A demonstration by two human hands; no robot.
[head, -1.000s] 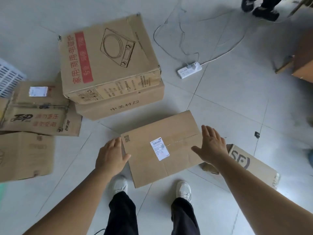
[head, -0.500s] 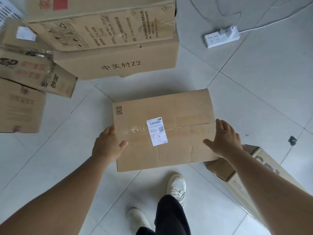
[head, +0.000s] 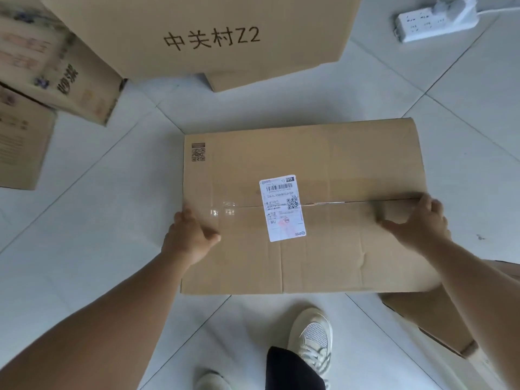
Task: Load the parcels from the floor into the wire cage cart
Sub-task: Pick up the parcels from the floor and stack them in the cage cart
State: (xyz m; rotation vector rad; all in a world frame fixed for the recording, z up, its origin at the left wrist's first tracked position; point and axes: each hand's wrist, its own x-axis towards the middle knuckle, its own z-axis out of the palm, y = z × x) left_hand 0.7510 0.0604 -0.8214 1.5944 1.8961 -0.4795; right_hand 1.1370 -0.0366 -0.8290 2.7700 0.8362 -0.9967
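A flat brown cardboard parcel [head: 332, 164] with a white shipping label lies on the tiled floor right in front of me. My left hand [head: 188, 235] grips its left edge, thumb on top and fingers wrapped down the side. My right hand [head: 419, 223] clasps the right edge at the taped seam in the same way. The wire cage cart is not in view.
A large carton [head: 213, 38] with black printed characters stands just beyond the parcel. More cartons [head: 50, 71] lie at the left. Another box [head: 433, 319] sits under my right forearm. A white power strip [head: 433, 21] lies at the top right. My shoes [head: 309, 336] are below.
I have bent lower and closer, so the parcel fills more of the view. Both hands went from hovering open beside the parcel to clasping its left and right edges.
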